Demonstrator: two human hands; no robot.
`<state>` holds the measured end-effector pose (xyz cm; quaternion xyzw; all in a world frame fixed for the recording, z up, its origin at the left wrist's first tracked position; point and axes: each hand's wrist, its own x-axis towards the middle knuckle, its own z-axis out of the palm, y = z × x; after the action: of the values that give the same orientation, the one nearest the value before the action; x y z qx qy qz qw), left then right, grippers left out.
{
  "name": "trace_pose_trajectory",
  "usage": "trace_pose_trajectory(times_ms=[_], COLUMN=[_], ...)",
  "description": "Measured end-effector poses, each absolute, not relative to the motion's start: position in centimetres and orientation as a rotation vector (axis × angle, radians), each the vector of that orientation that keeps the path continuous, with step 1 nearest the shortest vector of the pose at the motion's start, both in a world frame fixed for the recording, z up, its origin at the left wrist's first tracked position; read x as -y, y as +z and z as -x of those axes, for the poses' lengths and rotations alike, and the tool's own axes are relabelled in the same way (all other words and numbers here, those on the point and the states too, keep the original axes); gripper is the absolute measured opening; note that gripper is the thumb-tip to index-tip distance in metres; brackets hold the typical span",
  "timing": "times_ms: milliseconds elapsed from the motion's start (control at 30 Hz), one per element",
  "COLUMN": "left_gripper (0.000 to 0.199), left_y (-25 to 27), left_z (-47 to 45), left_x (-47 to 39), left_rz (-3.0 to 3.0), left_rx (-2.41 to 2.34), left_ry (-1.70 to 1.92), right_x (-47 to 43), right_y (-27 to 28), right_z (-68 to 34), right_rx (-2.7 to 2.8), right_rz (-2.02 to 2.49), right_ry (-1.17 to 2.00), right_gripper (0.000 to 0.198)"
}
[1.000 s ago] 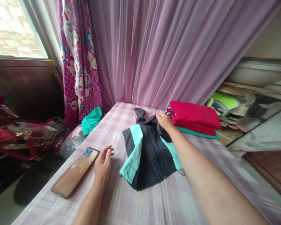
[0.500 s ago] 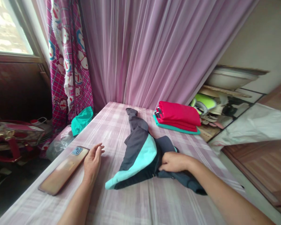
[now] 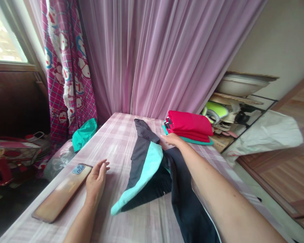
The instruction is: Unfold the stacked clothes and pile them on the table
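A dark jacket [image 3: 139, 158] with a turquoise panel lies rumpled on the checked tablecloth, one narrow end pointing to the far edge. Its dark right part, edged with a thin white line, spreads toward me and is partly covered by my right forearm. My right hand [image 3: 172, 139] is at the jacket's far side, close to the folded red clothes [image 3: 190, 125]. Its fingers are partly hidden and blurred, so their grip is unclear. My left hand [image 3: 96, 180] rests open on the cloth, beside a phone [image 3: 60, 194] lying camera side up, with nothing in its fingers.
The red clothes rest on folded teal cloth [image 3: 200, 141] at the far right of the table. Pink curtains [image 3: 152, 60] hang behind. Left of the table are a teal cloth [image 3: 84, 135] and a plastic bag [image 3: 59, 162]; a cluttered rack [image 3: 243, 111] stands right.
My right hand has moved from the jacket's middle to its far side. The dark right part now spreads farther toward me. My left hand stays open by the phone; the view has shifted slightly.
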<state>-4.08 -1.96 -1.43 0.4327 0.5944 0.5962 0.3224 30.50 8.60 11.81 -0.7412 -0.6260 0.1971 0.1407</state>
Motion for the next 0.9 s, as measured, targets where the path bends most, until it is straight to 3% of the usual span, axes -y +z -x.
trace_pose_trajectory(times_ms=[200,367,533,667,800,900], left_gripper=[0.066,0.065,0.065,0.066,0.069,0.07], left_y=[-1.3,-1.2,-1.1,-1.0,-1.1,-1.3], left_z=[4.3,4.4,4.3,4.2,4.3,4.3], left_x=[2.1,2.2,2.2,2.3,2.3,2.2], left_rz=[-1.078,-1.053,-1.044,-1.064,-1.05,-1.026], left_rx=[-1.534,-1.507,-1.52,-1.516,-1.508,-1.504], left_ry=[1.612,1.66,1.667,1.636,1.625,1.637], right_x=[-11.8,-14.6,-14.6,-12.2,-11.0,-12.1], right_y=[10.3,12.3,10.9,7.8,7.7,11.1], right_z=[-23.4,-20.0,-23.8,-27.0,-27.5,-26.9], right_rx=[1.773,2.012,2.153,2.143,2.149,2.079], right_rz=[2.036,1.602,1.962,2.123,2.17,2.174], right_ry=[0.816,0.9,0.649,0.652,0.643,0.422], right_gripper=[0.03,0.04,0.038,0.052,0.024,0.015])
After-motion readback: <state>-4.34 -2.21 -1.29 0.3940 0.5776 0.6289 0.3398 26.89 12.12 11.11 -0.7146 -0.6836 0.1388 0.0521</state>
